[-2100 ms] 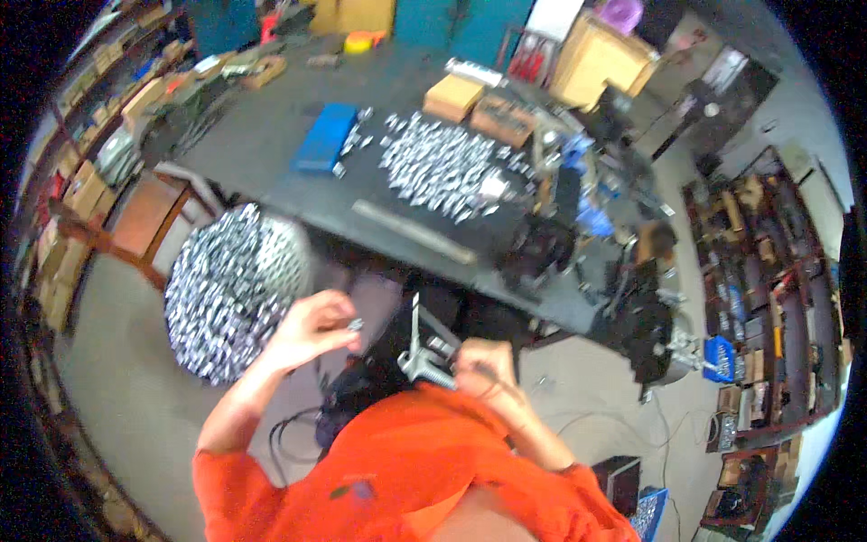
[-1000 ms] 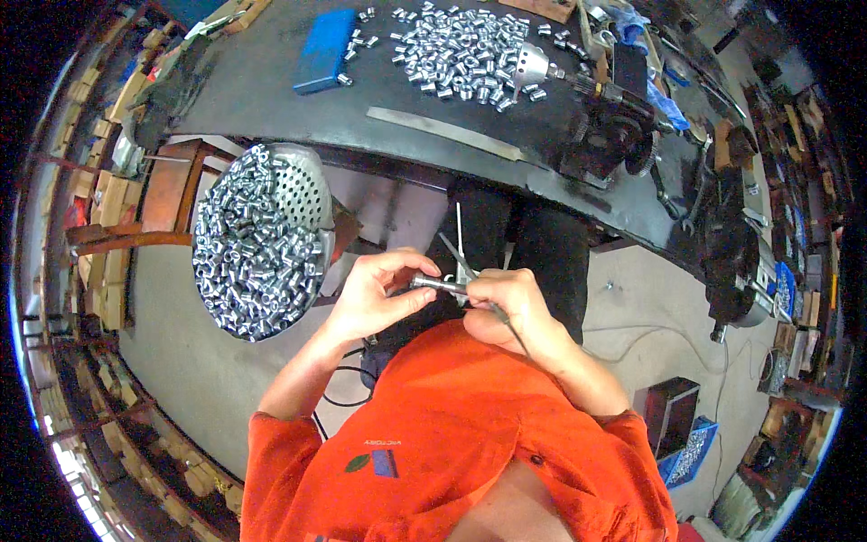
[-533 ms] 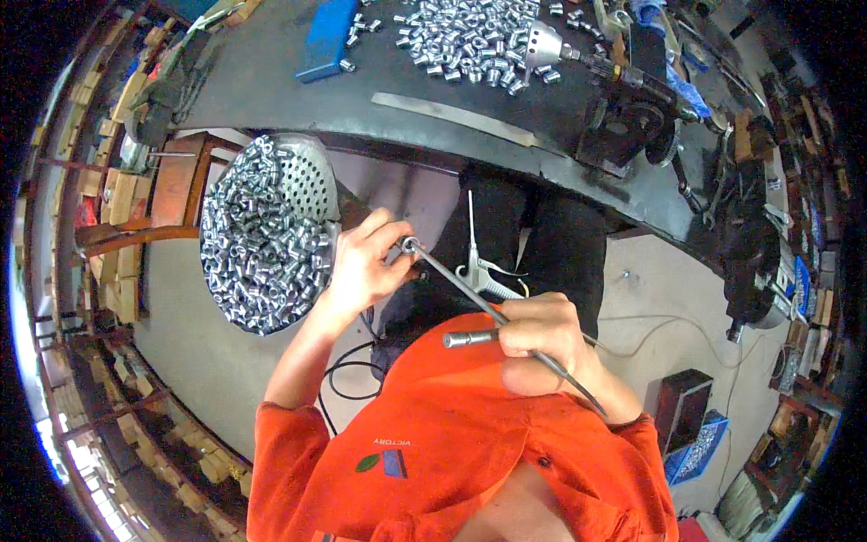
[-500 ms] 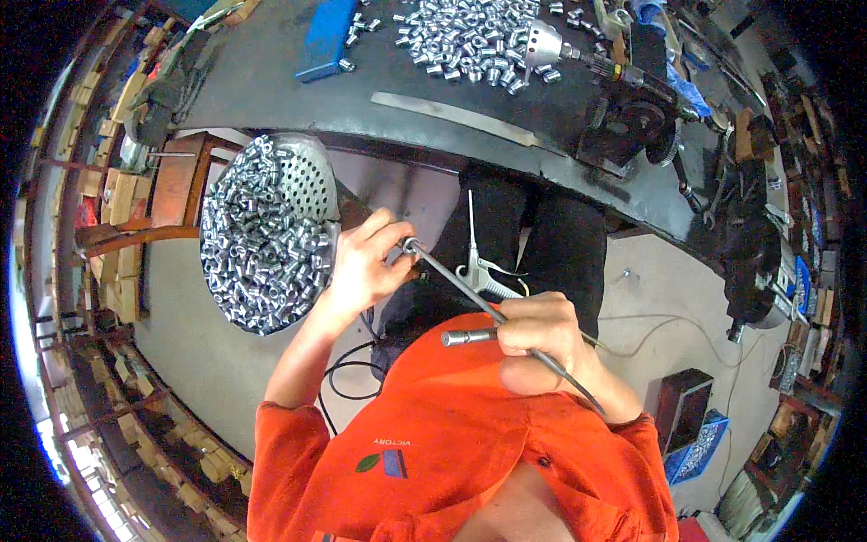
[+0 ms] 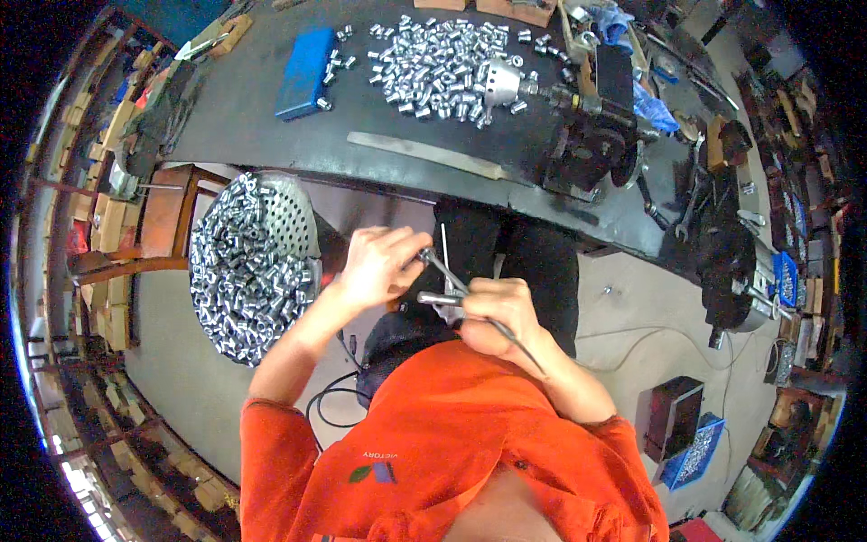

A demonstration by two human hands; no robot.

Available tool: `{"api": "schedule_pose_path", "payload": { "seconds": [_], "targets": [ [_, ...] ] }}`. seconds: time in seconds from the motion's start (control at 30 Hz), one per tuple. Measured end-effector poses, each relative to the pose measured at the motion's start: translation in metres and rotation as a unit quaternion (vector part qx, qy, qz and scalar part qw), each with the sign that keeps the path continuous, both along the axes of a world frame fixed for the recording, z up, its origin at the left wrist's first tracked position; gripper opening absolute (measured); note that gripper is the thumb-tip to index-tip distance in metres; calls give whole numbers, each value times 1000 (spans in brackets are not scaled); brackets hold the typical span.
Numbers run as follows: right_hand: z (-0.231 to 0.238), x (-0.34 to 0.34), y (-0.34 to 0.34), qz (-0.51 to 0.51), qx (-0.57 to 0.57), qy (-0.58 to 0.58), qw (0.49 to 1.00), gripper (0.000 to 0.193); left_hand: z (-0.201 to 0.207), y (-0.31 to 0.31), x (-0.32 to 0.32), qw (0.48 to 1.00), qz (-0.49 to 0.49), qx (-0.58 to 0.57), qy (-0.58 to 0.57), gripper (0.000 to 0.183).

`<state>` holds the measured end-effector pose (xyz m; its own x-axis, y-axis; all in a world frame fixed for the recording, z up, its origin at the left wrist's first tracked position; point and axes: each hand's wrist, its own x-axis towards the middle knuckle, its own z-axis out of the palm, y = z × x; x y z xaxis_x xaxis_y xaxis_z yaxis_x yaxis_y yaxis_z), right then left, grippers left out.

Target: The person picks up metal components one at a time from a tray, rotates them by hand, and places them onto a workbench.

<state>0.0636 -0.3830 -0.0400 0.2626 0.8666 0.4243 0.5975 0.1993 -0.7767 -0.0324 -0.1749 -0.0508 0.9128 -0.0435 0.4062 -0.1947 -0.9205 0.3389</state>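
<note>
Your two hands have closed in on each other since half a second ago: back then your left hand (image 5: 375, 265) was out by the basket and the thin rod stretched long between them, now both hands sit almost touching above your lap. Your left hand pinches the tip of the thin metal rod (image 5: 442, 268) between thumb and fingers. Your right hand (image 5: 499, 310) is clenched around the rod's lower run, which trails out past your wrist, and a short metal sleeve (image 5: 436, 297) pokes sideways from that fist, just under the rod.

One round perforated basket (image 5: 293, 214) stands to your left on a wooden stool (image 5: 163, 217), heaped with shiny cylindrical sleeves, too many to count. A second loose pile of sleeves (image 5: 433, 54) is spread on the dark bench (image 5: 271, 135). One flat blue box (image 5: 305, 60) lies beside that pile, and one long flat metal strip (image 5: 424, 155) lies along the bench's near edge. One dark vise (image 5: 587, 144) sits to the right.
</note>
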Motion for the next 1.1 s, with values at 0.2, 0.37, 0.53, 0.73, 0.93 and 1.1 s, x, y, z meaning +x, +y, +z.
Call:
{"api": "schedule_pose_path", "payload": {
  "seconds": [0.2, 0.37, 0.53, 0.73, 0.93, 1.1],
  "targets": [
    [16, 5, -19, -145, 69, -14, 987, 20, -3, 44, 91, 996, 86, -37, -7, 26],
    [1, 3, -26, -102, 44, 51, 992, 26, 29, 90, 183, 944, 144, -297, -13, 36],
    [-9, -2, -29, -133, 17, 44, 990, 25, 58, 115, 140, 974, 158, -162, -14, 37],
    [-14, -4, -28, -102, 14, 76, 992, 28, 37, 141, -13, 964, 219, -121, 87, 26],
    [2, -12, -12, -94, 21, 84, 992, 29, 43, 94, -119, 934, 201, 69, 288, 35],
    [-2, -12, -15, -79, 26, 66, 994, 26, 3, 86, -132, 918, 201, 143, 311, 32]
  ]
}}
